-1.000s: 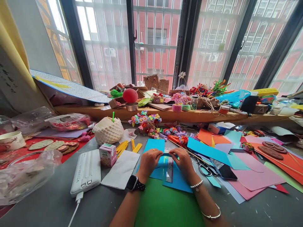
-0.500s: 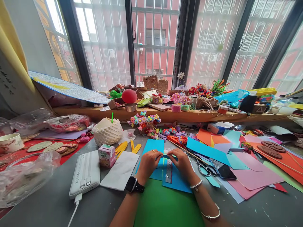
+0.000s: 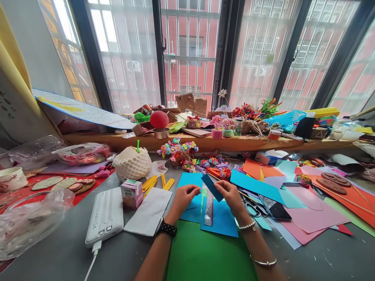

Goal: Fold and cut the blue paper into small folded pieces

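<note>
My right hand [image 3: 230, 195] pinches a small dark-blue paper strip [image 3: 211, 187] between thumb and fingertips, holding it tilted above the blue sheets. To its left is my left hand [image 3: 184, 199], thumb and fingertips pressed together, with nothing showing in them. Below the hands lie a blue paper sheet [image 3: 190, 178] and, to its right and nearer me, another blue sheet [image 3: 224, 224]. A clear ruler [image 3: 209, 210] rests lengthwise on the blue paper. Under these is a green sheet [image 3: 211, 253], its far part covered.
Scissors [image 3: 254, 210] and a phone [image 3: 275, 208] lie to the right, beside pink paper [image 3: 316, 214]. To the left are a white power bank [image 3: 105, 214], a drink carton [image 3: 131, 194], a white tissue [image 3: 149, 212] and a wrapped coconut [image 3: 133, 164]. Crocheted flowers [image 3: 178, 150] stand behind.
My hands have moved apart. Formerly both were together at the paper; now the right hand alone holds the dark-blue strip, turned up at an angle, and the left is off it.
</note>
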